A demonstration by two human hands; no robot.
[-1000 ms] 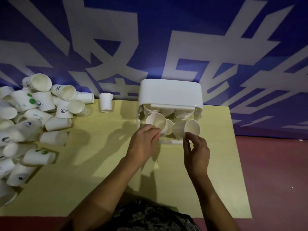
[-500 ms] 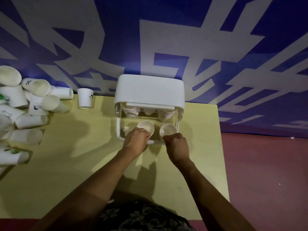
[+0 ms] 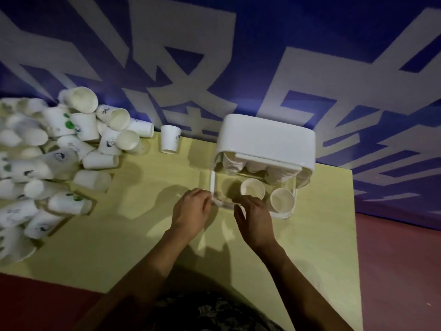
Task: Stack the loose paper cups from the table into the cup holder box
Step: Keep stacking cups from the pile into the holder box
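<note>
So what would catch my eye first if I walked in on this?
Probably the big heap of white paper cups spilling over the table's left end. Next, the white cup holder box at the back wall, two cups standing in its clear tray, with the left hand and right hand at its front edge.

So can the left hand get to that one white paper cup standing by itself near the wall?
Probably yes: the left hand looks free, and only bare yellow table lies between it and the lone white paper cup.
</note>
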